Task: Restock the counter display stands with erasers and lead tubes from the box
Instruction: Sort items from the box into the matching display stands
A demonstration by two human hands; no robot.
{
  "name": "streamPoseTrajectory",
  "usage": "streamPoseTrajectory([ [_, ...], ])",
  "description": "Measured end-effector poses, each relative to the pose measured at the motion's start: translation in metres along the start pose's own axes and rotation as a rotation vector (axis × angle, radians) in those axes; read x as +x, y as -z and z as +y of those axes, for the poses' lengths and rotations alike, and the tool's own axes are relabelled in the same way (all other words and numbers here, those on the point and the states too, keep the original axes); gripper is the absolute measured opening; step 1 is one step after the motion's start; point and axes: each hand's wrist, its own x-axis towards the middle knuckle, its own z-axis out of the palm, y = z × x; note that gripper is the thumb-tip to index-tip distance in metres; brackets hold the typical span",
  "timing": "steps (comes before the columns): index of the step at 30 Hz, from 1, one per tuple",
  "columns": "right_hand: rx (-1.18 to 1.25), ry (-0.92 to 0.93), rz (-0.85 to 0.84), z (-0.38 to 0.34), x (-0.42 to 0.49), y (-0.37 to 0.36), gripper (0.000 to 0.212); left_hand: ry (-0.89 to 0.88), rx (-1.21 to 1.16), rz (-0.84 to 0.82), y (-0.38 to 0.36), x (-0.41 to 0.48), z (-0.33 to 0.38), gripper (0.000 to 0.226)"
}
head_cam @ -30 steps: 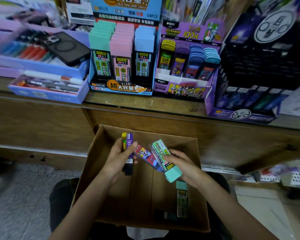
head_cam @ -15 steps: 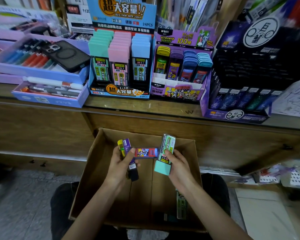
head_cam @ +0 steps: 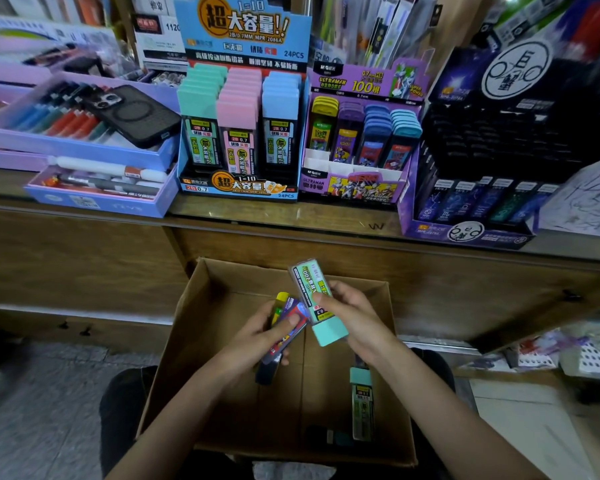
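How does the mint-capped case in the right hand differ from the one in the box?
The held case is gripped by the right hand above the box; the loose case lies on its floor. Held case's cap points toward the person, loose case's away. Both have mint caps.

A black phone [head_cam: 129, 114] lies camera-side up across the coloured pens [head_cam: 63, 121] in a lavender tray [head_cam: 84, 148]. Just in front of the phone sits a lower blue box [head_cam: 97, 204] with a long white marker [head_cam: 108, 167] in it. Behind the phone stands a white card [head_cam: 158, 32], too blurred for me to read. Far right of the phone is a scribbled sheet [head_cam: 586, 199]. Well below the phone I see grey floor [head_cam: 32, 393].
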Motion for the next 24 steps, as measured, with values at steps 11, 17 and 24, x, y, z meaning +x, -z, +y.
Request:
streamPoseTrajectory([
  [11, 0.144, 0.032, 0.102, -0.010, -0.010, 0.013, 0.030, -0.123, -0.078, 0.225, -0.003, 0.005, 0.001, 0.029],
  [17, 0.169, 0.050, 0.082, -0.017, -0.021, 0.008, 0.021, -0.168, -0.154, 0.283, -0.015, 0.009, 0.013, 0.026],
  [24, 0.194, 0.060, 0.025, -0.021, -0.023, -0.005, 0.020, -0.211, -0.188, 0.218, -0.026, 0.012, 0.024, 0.052],
])
